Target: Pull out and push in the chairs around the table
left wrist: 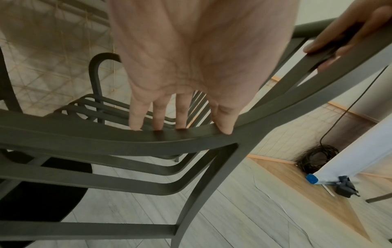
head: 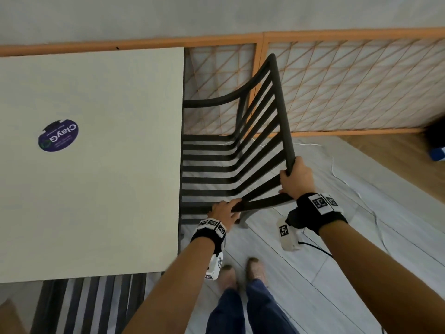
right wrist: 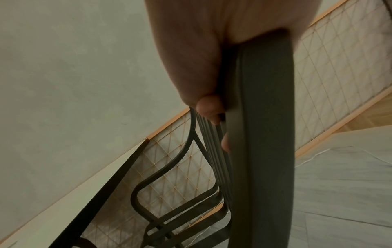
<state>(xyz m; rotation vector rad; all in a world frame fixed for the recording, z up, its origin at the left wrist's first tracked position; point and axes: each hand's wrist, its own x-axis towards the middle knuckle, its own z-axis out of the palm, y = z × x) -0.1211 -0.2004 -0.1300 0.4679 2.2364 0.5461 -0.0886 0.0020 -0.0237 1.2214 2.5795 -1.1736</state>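
A dark slatted chair (head: 228, 165) stands at the right side of the white table (head: 96, 177), its seat slats running up to the table's edge. My left hand (head: 225, 209) holds the near armrest (left wrist: 84, 134), fingers behind the rail and thumb on its front. The right hand (head: 297, 177) grips the near corner of the backrest's top rail (right wrist: 265, 134), fingers curled round it. In the left wrist view the right hand (left wrist: 339, 42) shows at the upper right on that rail.
A second slatted chair (head: 96, 307) sits tucked under the table's near edge. A wooden lattice screen (head: 349, 85) runs along the wall behind the chair. Thin cables (head: 342, 169) lie on the floor sheet at the right, with a cable coil (left wrist: 318, 159) beyond. My feet (head: 240, 273) stand just behind the chair.
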